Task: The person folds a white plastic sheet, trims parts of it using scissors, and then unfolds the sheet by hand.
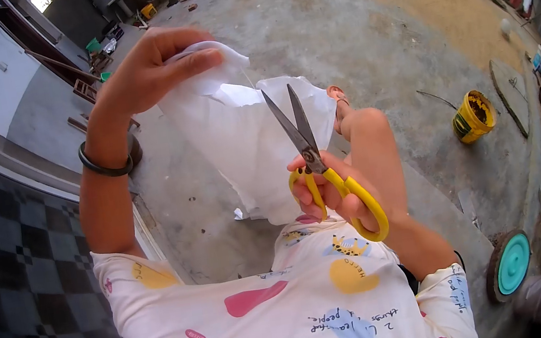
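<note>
Nearest: our printed T-shirt (273, 334), just below the yellow-handled scissors (311, 157). Our right hand (340, 190) grips the scissors, fingers through the loops, blades parted in a narrow V. Key relation: the white cloth (208, 140) lies left of and behind the scissors, blade axis running forward and slightly left, tips by its upper part. Our left hand (156, 67), forward-left of the scissors, pinches the cloth's top between thumb and fingers, so it's the nearer one to that fold. Depth reads poorly here; can't tell whether blades touch cloth. Turquoise disc (513, 263): right of scissors, back toward us. Yellow bucket (462, 125): farther right of scissors, standing on concrete floor (378, 50).
</note>
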{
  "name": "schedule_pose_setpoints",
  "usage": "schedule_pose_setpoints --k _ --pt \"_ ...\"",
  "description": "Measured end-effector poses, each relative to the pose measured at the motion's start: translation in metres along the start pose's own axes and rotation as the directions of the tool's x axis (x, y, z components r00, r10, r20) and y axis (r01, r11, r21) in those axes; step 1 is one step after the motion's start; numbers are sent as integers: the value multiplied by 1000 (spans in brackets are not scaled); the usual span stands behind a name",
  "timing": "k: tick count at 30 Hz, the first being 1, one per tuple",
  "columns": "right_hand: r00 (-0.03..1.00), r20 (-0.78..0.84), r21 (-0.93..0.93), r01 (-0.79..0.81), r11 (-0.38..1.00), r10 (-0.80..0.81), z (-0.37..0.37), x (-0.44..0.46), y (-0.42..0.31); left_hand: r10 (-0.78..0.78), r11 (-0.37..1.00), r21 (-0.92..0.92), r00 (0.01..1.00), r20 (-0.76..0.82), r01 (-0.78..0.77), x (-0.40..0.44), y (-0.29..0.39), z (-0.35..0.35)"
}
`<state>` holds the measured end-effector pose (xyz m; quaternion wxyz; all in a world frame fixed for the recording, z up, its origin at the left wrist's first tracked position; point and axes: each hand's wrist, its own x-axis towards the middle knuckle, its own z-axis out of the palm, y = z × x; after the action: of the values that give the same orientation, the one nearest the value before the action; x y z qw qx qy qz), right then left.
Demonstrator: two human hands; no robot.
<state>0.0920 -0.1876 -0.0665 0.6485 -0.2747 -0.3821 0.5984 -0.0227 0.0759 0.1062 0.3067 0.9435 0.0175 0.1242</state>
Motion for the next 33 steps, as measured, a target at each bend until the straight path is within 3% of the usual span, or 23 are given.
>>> schedule_pose_setpoints --k 2,3,6,7,13,17,22,28,33 --pt "995 102 108 2 994 -14 -5 10 7 38 999 -16 999 -20 -38 -2 -2 3" --pt "991 133 57 -4 998 -3 0 13 2 58 998 -24 998 -30 -59 -3 -2 4" --pt "988 152 272 -14 962 -29 10 24 14 14 991 -137 1000 5 -13 -6 -1 6" --pt "972 208 308 39 951 -107 11 29 18 34 992 -124 999 2 -34 -7 0 9" --pt "979 156 355 66 933 -129 19 38 7 115 991 -75 993 41 -112 -13 17 26" --pt "966 168 295 142 945 -197 19 38 5 136 991 -17 988 68 -136 -14 32 31" --pt "956 174 166 206 964 -235 14 38 7 165 984 -90 980 113 -155 -12 34 30" --pt "896 233 158 349 924 -378 1 40 14 148 982 -132 982 114 -133 -9 36 33" --pt "901 161 160 378 912 -402 5 39 18 145 982 -140 982 124 -127 -7 36 33"
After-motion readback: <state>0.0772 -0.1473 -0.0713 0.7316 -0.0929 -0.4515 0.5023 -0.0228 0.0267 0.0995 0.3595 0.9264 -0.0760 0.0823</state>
